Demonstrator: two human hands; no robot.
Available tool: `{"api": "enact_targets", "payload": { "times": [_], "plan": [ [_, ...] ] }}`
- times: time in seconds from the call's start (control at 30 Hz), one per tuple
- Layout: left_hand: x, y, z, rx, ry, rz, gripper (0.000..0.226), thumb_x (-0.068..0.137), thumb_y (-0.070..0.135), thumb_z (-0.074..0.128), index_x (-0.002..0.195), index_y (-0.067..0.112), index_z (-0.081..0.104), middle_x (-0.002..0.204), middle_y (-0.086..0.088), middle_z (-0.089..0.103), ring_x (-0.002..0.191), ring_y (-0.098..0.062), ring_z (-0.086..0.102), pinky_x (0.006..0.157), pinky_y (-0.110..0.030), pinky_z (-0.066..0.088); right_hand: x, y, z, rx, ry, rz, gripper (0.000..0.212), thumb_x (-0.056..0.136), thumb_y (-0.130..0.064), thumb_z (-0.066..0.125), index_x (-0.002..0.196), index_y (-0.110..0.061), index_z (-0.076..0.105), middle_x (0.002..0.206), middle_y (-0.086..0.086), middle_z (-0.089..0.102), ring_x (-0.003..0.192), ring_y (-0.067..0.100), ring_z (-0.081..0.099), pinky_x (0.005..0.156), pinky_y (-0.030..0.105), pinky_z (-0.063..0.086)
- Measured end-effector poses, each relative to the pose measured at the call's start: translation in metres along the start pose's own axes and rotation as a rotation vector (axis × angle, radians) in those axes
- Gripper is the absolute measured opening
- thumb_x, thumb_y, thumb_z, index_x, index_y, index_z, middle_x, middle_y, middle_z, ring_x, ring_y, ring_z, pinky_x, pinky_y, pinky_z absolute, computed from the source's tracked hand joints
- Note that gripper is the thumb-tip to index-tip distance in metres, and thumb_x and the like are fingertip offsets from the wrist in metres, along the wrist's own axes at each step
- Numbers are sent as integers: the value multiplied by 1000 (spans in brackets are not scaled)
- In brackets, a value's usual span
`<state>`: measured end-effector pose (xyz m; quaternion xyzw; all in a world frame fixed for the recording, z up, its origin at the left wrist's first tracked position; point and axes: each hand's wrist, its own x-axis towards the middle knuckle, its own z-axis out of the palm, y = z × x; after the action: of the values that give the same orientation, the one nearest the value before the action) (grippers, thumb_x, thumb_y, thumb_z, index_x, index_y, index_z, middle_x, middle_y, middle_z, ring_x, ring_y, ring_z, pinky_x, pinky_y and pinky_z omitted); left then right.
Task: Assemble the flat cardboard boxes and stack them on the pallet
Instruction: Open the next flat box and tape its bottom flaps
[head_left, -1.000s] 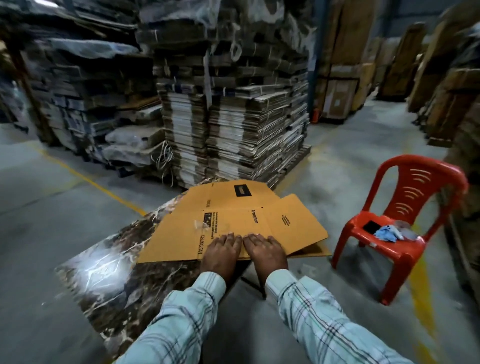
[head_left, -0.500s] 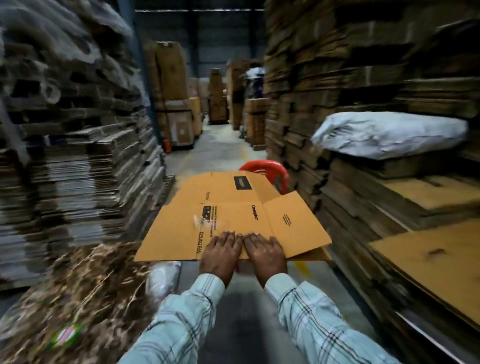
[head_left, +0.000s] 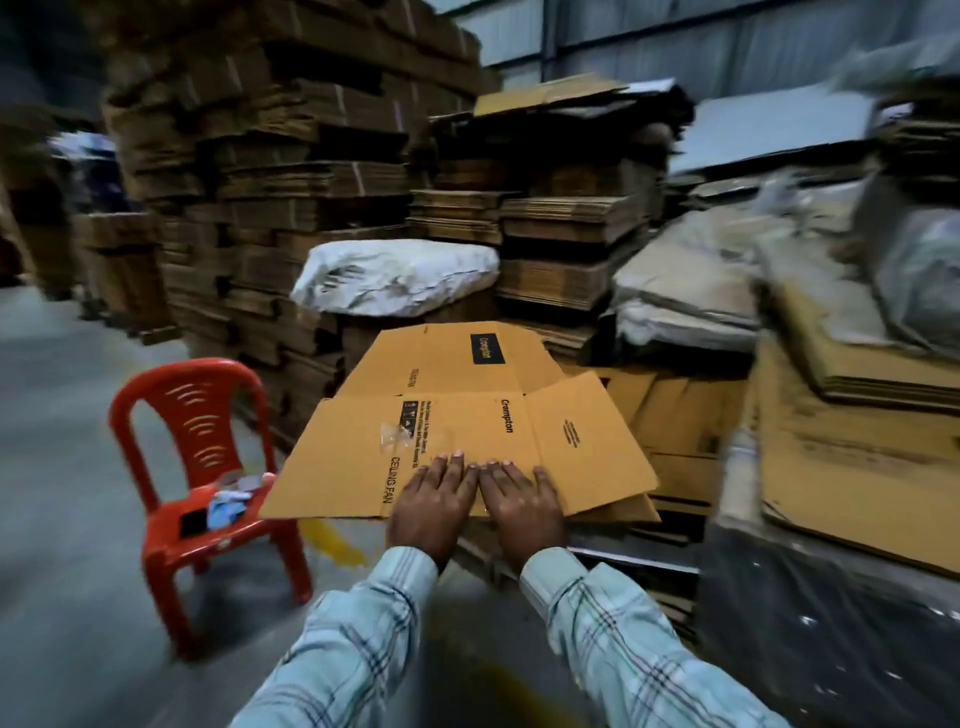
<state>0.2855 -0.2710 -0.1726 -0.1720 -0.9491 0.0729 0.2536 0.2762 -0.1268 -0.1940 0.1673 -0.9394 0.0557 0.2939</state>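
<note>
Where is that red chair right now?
The red chair stands on the floor at the lower left, left of the flat box held by both hands.

Obscured and unclear items, head view.
My left hand (head_left: 434, 501) and right hand (head_left: 522, 501) cover the near edge of the flat cardboard box (head_left: 457, 431); I cannot tell whether thumbs grip beneath. Its small print is unreadable. Right-side stacks (head_left: 857, 415) are motion-blurred. Items on the red chair (head_left: 208, 457) are indistinct.
</note>
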Motion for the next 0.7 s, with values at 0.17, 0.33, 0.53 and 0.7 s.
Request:
{"api": "enact_targets", "payload": {
  "times": [0.17,0.33,0.53,0.7],
  "plan": [
    [53,28,25,-82,-33,136,56,58,12,83,112,11,71,114,-14,69,95,-32,69,76,-42,58,6,50,5,-83,-50,112,47,61,-24,81,107,-17,72,108,0,72,101,17,69,84,47,53],
    [115,30,83,-125,-66,209,57,60,12,82,116,12,68,118,-13,67,98,-30,69,76,-40,58,39,90,50,-101,-96,230,61,51,-20,89,109,-17,72,109,1,72,102,18,68,85,48,53],
    [220,27,168,-136,-127,319,77,39,11,92,113,12,70,114,-12,69,95,-27,70,73,-37,59,104,155,131,-96,-170,354,75,36,-21,95,107,-18,73,108,1,72,100,19,69,82,49,54],
    [304,23,262,-190,-227,421,58,47,16,87,104,16,74,104,-8,73,89,-23,71,71,-33,59,154,204,212,-161,-321,386,64,83,-21,68,141,-14,44,146,5,46,135,24,42,108,55,29]
  ]
}}
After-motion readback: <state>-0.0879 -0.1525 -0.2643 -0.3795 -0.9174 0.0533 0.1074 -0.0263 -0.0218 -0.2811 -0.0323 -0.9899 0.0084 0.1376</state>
